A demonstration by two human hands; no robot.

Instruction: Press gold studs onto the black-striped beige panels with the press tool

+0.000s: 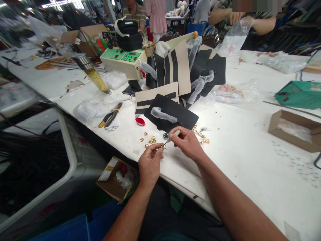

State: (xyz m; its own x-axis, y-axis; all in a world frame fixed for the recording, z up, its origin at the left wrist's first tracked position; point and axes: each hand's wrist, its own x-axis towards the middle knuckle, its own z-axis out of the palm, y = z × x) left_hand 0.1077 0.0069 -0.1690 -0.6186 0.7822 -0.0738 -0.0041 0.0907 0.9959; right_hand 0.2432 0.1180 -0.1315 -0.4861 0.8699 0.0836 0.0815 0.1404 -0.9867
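My left hand (151, 162) is closed in a pinch on a small gold metal fitting (163, 146) near the table's front edge. In my right hand (187, 142) is a small thin-tipped tool with a pale handle (177, 132), its tip at the fitting; its exact kind is too small to make out. A small blue-rimmed round container (165, 135) sits just beyond the fingers. Loose gold fittings (151, 139) lie left of it, and more gold pieces (202, 138) lie to the right. Behind is a black flat panel (173, 112) with a plastic-wrapped strap.
Pliers (110, 115), a red oval object (140, 121) and a bottle (91, 73) stand or lie leftward. Panels (177, 67) pile before a green-topped machine (122, 58). A cardboard tray (293, 130) is at right. Below the edge is an open box (117, 179). Another person handles a plastic bag (234, 36).
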